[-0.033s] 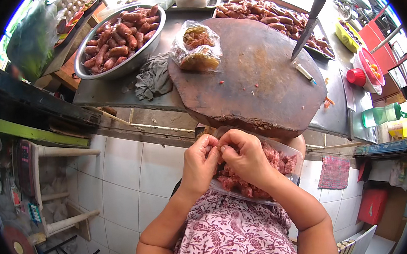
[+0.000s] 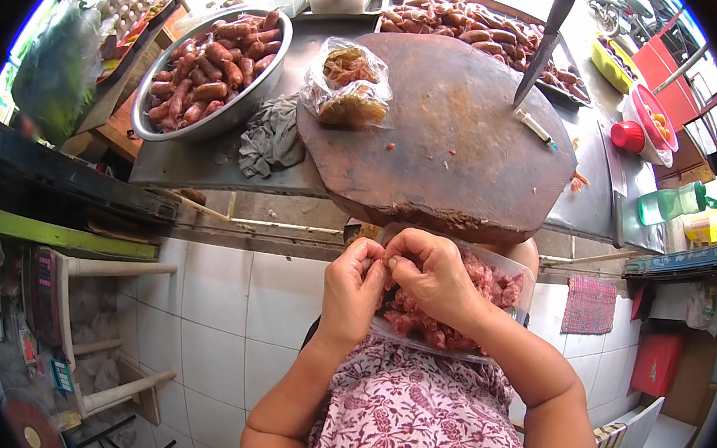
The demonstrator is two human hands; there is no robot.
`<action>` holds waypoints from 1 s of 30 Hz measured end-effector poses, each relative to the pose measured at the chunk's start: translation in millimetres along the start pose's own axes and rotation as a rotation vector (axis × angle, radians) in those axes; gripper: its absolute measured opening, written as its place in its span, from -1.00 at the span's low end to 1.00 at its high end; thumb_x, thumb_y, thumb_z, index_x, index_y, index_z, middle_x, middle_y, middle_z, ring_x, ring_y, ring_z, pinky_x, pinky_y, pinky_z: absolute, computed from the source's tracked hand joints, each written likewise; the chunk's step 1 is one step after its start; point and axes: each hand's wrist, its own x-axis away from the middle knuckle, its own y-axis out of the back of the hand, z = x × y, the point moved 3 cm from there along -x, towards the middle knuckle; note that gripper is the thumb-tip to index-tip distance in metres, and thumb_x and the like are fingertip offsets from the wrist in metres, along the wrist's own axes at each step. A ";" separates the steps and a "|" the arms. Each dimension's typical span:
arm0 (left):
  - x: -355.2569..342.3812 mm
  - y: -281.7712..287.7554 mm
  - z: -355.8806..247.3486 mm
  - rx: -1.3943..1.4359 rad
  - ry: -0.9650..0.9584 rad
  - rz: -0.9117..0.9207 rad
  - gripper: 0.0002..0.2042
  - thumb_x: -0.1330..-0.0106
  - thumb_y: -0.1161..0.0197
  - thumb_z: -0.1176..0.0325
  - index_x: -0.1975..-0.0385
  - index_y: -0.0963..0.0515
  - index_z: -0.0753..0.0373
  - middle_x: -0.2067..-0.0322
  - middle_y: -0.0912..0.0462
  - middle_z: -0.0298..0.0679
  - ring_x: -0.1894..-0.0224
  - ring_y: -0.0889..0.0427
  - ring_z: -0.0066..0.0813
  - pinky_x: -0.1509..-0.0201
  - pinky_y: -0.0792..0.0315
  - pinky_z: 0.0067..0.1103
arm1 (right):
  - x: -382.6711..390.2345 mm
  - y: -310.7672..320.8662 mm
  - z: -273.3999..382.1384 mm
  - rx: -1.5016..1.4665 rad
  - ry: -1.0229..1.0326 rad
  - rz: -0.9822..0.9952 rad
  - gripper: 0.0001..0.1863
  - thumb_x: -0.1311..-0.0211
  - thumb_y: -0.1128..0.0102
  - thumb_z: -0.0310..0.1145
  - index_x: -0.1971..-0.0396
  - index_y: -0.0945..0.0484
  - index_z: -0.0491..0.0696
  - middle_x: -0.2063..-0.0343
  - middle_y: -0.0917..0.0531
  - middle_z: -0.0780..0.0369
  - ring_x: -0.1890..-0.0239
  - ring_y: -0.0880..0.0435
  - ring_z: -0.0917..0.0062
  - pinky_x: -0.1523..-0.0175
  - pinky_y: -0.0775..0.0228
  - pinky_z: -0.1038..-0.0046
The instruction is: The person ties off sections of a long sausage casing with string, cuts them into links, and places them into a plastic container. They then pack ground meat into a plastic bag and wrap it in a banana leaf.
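Note:
My left hand (image 2: 353, 281) and my right hand (image 2: 433, 273) meet over a clear plastic tub (image 2: 526, 301) on my lap. Their fingers are pinched together at the tips. Whatever lies between them is hidden or too small to name. Chopped raw meat (image 2: 422, 314) fills the tub beneath and beside my hands. Just beyond stands a thick round wooden chopping block (image 2: 443, 123). A knife (image 2: 548, 37) with a dark handle rises from its right side, and a syringe (image 2: 535, 128) lies near the blade.
On the block's left edge sits a plastic bag of stringy stuff (image 2: 350, 84), beside a grey cloth (image 2: 272, 136). Sausages fill a metal bowl (image 2: 138, 115) at far left and a tray (image 2: 571, 101) behind the block. A red cup (image 2: 626, 136) and green bottle (image 2: 672, 203) stand right.

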 end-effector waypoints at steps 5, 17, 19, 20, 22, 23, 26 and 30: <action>2.7 28.7 -12.8 0.086 -0.165 -0.108 -0.94 -0.49 -0.12 0.49 0.20 -0.49 0.34 0.38 -0.63 -0.26 0.40 -0.58 -0.65 0.35 -0.50 -0.69 | -54.9 26.8 28.3 0.205 0.418 0.065 -0.93 -0.10 -0.22 -0.59 0.38 -0.61 -0.19 0.42 -0.65 0.04 0.34 -0.68 0.16 0.20 -0.53 0.25; 38.0 100.9 -38.4 0.333 -0.414 -0.248 -0.90 -0.43 -0.13 0.42 0.16 -0.44 0.28 -0.09 -0.57 0.16 0.21 -0.77 -0.22 0.16 -0.72 -0.48 | -247.5 68.1 -5.6 0.676 0.373 -0.262 -0.84 -0.14 -0.30 -0.49 0.36 -0.78 0.08 0.08 -0.65 0.16 0.02 -0.64 0.24 -0.12 -0.53 0.31; 39.0 120.3 -35.3 0.417 -0.393 -0.255 -0.90 -0.45 -0.12 0.41 0.16 -0.45 0.28 -0.07 -0.58 0.16 0.23 -0.78 -0.20 0.17 -0.72 -0.46 | -241.4 84.0 0.5 0.225 0.288 -0.300 -0.88 -0.24 -0.30 -0.52 0.41 -0.78 -0.02 0.21 -0.73 0.23 0.23 -0.69 0.46 0.03 -0.57 0.43; 38.8 128.9 -37.0 0.449 -0.422 -0.222 -0.85 -0.42 -0.17 0.36 0.14 -0.47 0.26 -0.06 -0.59 0.15 0.15 -0.77 -0.14 0.07 -0.71 -0.43 | -234.6 96.5 4.1 0.067 0.228 -0.316 -0.88 -0.28 -0.27 -0.51 0.39 -0.77 -0.06 0.23 -0.75 0.21 0.26 -0.70 0.49 0.04 -0.57 0.45; 35.0 139.4 -41.4 0.455 -0.460 -0.267 -0.83 -0.41 -0.19 0.33 0.12 -0.47 0.24 -0.06 -0.59 0.14 0.08 -0.74 -0.11 -0.03 -0.68 -0.39 | -215.1 121.0 8.7 -0.300 0.117 -0.342 -0.87 -0.34 -0.23 -0.50 0.35 -0.75 -0.11 0.26 -0.79 0.18 0.30 -0.72 0.52 0.07 -0.57 0.47; 31.9 142.7 -47.6 0.461 -0.493 -0.284 -0.82 -0.40 -0.20 0.32 0.12 -0.47 0.24 -0.06 -0.59 0.14 0.04 -0.73 -0.09 -0.08 -0.66 -0.37 | -205.1 131.2 11.2 -0.519 0.126 -0.330 -0.86 -0.36 -0.21 -0.50 0.33 -0.74 -0.13 0.27 -0.80 0.17 0.32 -0.73 0.53 0.08 -0.57 0.48; 19.8 138.0 -80.8 0.407 -0.616 -0.225 -0.82 -0.38 -0.21 0.34 0.11 -0.46 0.23 -0.10 -0.56 0.14 -0.14 -0.63 0.02 -0.28 -0.54 -0.31 | -184.5 149.9 15.0 -0.313 0.101 -0.352 -0.87 -0.37 -0.18 -0.49 0.22 -0.71 -0.13 0.24 -0.79 0.16 0.18 -0.73 0.53 0.04 -0.57 0.45; 12.7 117.1 -142.3 0.381 -0.783 -0.146 -0.80 -0.37 -0.22 0.36 0.12 -0.44 0.29 -0.16 -0.49 0.19 -0.23 -0.55 0.11 -0.36 -0.48 -0.25 | -188.4 121.4 3.3 0.160 0.176 -0.281 -0.77 -0.25 -0.28 -0.47 0.10 -0.73 -0.06 0.11 -0.75 0.13 0.06 -0.69 0.44 -0.06 -0.55 0.39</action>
